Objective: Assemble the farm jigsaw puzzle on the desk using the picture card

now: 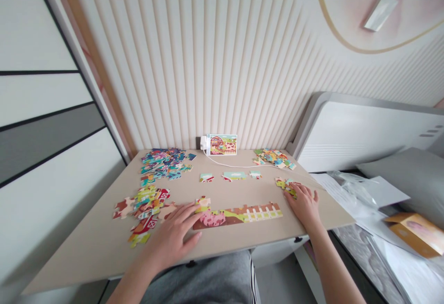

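Observation:
My left hand (175, 232) lies palm down at the left end of a joined strip of jigsaw pieces (236, 217), which shows a pink pig and a white fence. Its fingers are stretched out and the thumb is apart. The fingertips reach a yellow-green and pink jigsaw piece (205, 203) on the strip's upper left edge. My right hand (304, 203) rests beyond the strip's right end, fingers spread over a few green jigsaw pieces (282, 183) and partly hiding them. To the left of my left hand lies a loose pile of farm jigsaw pieces (147, 204).
A picture card of a farm (224, 145) leans on the wall beside a white plug (203, 143) with a cable. Short sky-coloured pieces (234, 175) lie mid-table. Other piles are blue-purple pieces (163, 161) and yellow-orange pieces (275, 157). A bed (367, 128) adjoins the right.

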`<state>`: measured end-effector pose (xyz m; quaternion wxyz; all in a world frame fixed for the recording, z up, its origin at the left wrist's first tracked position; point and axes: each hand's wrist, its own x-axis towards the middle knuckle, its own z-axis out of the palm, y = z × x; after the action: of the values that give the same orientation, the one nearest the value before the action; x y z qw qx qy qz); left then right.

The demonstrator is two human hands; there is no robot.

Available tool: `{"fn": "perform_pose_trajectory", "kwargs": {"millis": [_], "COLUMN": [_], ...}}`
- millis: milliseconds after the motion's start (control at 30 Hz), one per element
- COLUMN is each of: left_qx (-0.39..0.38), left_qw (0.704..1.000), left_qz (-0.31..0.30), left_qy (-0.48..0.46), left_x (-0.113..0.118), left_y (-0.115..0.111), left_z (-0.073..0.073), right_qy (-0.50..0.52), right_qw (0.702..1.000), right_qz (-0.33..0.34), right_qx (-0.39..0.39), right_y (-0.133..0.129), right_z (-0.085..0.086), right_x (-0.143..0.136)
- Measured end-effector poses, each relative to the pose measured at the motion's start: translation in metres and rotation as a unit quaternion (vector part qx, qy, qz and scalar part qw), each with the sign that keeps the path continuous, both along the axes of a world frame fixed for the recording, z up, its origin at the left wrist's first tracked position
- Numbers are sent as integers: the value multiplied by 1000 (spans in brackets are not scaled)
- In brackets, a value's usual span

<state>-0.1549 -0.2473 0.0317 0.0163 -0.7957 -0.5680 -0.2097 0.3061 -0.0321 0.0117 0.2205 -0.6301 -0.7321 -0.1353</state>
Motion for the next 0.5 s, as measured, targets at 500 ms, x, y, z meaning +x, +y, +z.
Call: {"fn": "perform_pose_trajectory", "kwargs": {"millis": [500], "left_qx": [-20], "left_qw": [1000], "left_qz": [-1], "left_qy": [-3], "left_x": [3], "left_y": [-2], "left_z": [7], "right_qy": [40], "right_qw": [998], "right_qz": [46], "right_qx": [2], "right_y": [10], "right_z": [-9], "right_x": [12]}}
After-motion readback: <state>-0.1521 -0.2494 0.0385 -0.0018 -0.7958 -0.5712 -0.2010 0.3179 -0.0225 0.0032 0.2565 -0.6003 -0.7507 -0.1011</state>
